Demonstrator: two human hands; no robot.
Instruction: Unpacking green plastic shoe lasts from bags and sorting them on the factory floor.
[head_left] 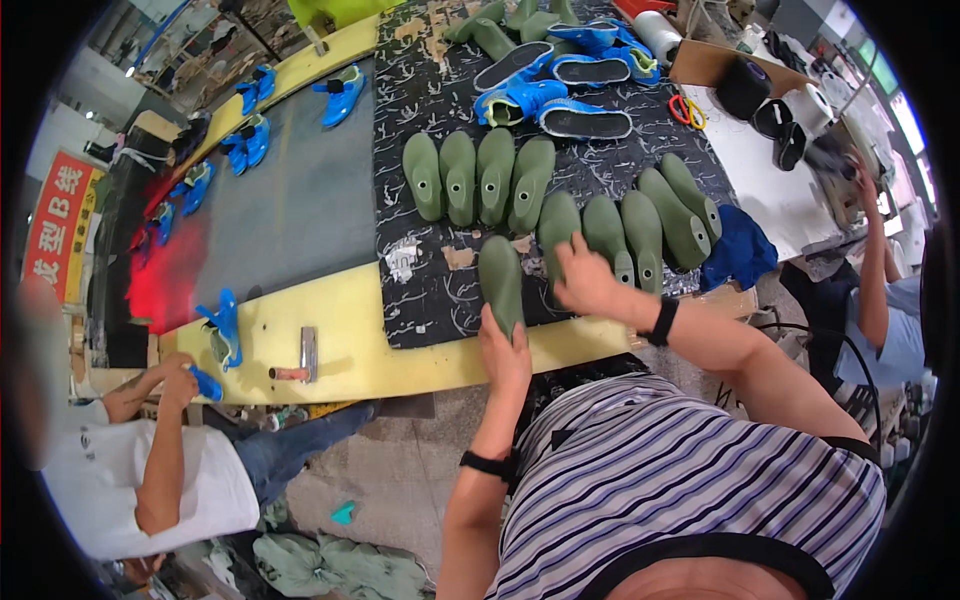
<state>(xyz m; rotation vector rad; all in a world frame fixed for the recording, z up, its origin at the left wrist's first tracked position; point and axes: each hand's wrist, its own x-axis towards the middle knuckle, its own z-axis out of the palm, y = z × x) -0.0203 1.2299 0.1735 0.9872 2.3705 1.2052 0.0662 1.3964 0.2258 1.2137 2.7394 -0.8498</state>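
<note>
My left hand (506,352) is closed round the narrow lower end of a dark green shoe last (500,270), at the front of the table. To its right, my right hand (590,284) has its fingers bent over the lower end of another green shoe last (559,222). That hand hides the lower part of this last. Several more lasts lie in two groups: one row (478,180) with round holes is just beyond the left hand's last. The other row (640,235) stretches right of my right hand.
Blue shoes (580,70) pile up at the back beside red-and-yellow scissors (687,112). A grey conveyor belt (300,180) carries blue shoes on the left. A hammer (306,358) rests on the yellow table edge (440,358). One co-worker (170,470) is at the left, another (890,310) at the right.
</note>
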